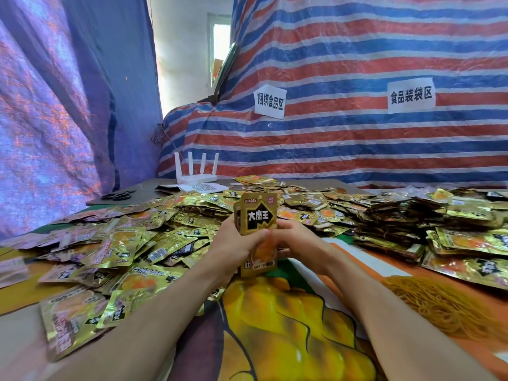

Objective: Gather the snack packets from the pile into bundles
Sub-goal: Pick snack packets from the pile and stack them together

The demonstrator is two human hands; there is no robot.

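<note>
Cloth (275, 339): printed, it covers the table nearest to the camera.
Bands (439, 306): a heap on the right, well apart from the hands.
Left hand (236, 243): its fingers are curled round the stack (257, 215) and hold it upright.
Right hand (299, 240): its bent fingers grip the same stack on the other side; the fingertips are blurred.
Stack: above the cloth, no band visible on it.
Risk: the foil is probably slippery; if one hand lets go to fetch a band, packets may fan out and fall.
Pile (165, 232): loose packets at the left and behind.
Far: router (196, 177), striped tarp (357, 133).
</note>
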